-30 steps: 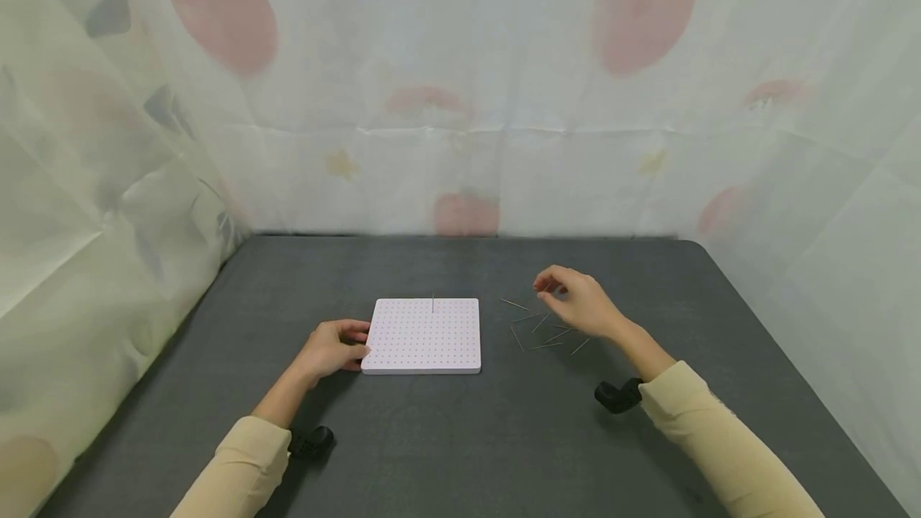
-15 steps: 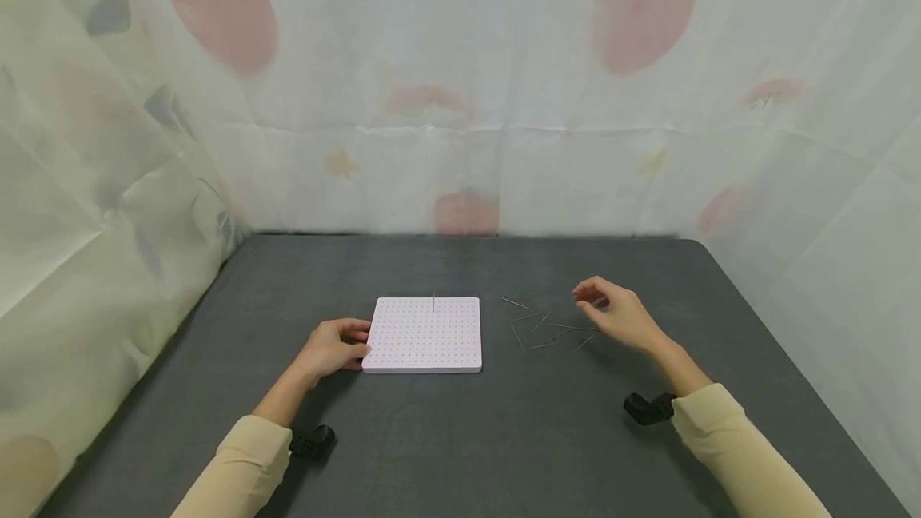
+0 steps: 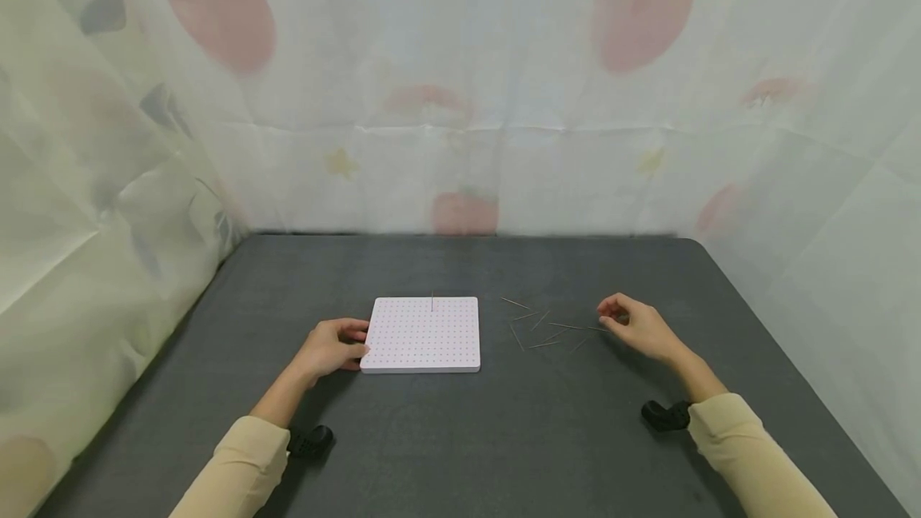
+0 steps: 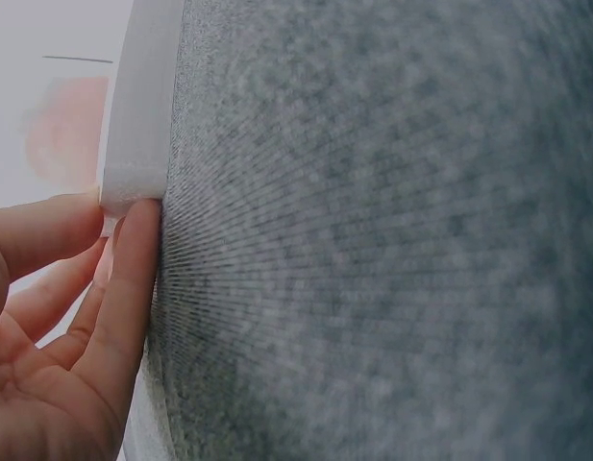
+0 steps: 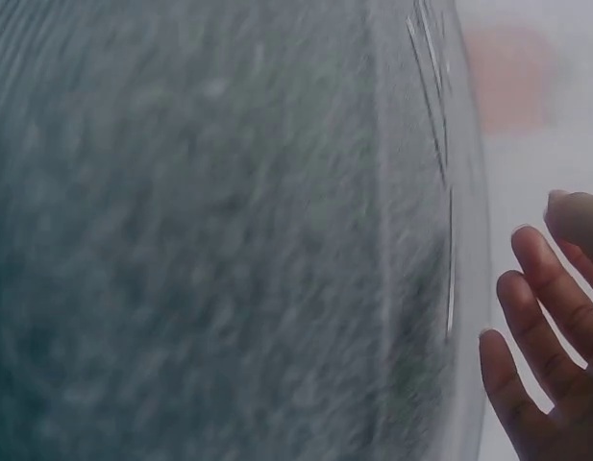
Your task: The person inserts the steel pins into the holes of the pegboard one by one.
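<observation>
A white board with a grid of small holes (image 3: 424,338) lies flat on the dark table. My left hand (image 3: 331,352) grips its left edge; in the left wrist view, the thumb lies at the top of the board's corner (image 4: 140,125) and the fingers press its side. One thin stick (image 3: 432,302) stands upright near the board's far edge. To the right of the board, several thin needle-like sticks (image 3: 544,344) lie scattered. Just past their right end hovers my right hand (image 3: 640,328), fingers loosely bent and nothing visible between them. Sticks (image 5: 451,259) show beyond its fingertips in the right wrist view.
The dark table (image 3: 446,446) has a curtain with a fruit pattern (image 3: 460,62) behind it, and more fabric hangs along the left (image 3: 108,262) and right sides. A black wrist device (image 3: 665,416) sits below the right forearm, another (image 3: 311,444) by the left.
My right hand has moved right and lower, from above the sticks to their right end. Some sticks on that side now lie differently, stretched further right. The left hand and board stay put.
</observation>
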The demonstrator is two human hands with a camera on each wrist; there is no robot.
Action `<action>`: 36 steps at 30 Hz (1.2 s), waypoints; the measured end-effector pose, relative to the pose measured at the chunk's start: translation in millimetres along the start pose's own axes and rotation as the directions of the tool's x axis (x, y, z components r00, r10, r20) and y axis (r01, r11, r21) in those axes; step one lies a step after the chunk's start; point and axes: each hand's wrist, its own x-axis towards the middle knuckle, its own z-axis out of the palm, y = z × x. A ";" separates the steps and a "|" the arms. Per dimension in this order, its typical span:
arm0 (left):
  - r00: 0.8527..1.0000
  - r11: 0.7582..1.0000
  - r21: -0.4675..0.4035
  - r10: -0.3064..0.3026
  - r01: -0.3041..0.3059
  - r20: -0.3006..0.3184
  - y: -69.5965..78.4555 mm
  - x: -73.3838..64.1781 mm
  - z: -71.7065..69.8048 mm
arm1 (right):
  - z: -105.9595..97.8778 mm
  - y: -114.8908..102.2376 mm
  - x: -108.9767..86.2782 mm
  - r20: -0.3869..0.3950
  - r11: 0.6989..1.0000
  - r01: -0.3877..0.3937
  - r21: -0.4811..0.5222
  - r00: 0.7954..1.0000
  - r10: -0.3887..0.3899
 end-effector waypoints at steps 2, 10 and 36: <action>1.000 1.000 0.002 -0.002 0.002 0.000 0.1 0.1 -0.1 | -0.8 3.0 -1.6 0.018 1.000 -0.021 -0.002 1.000 0.021; 1.000 1.000 0.010 -0.010 0.010 0.008 2.1 0.6 0.1 | -0.5 11.5 -4.7 0.068 0.998 -0.065 -0.014 0.996 0.066; 1.000 1.000 -0.005 -0.018 0.018 0.021 1.6 0.2 -1.3 | 8.9 8.1 0.7 0.071 0.992 -0.062 -0.109 0.995 0.070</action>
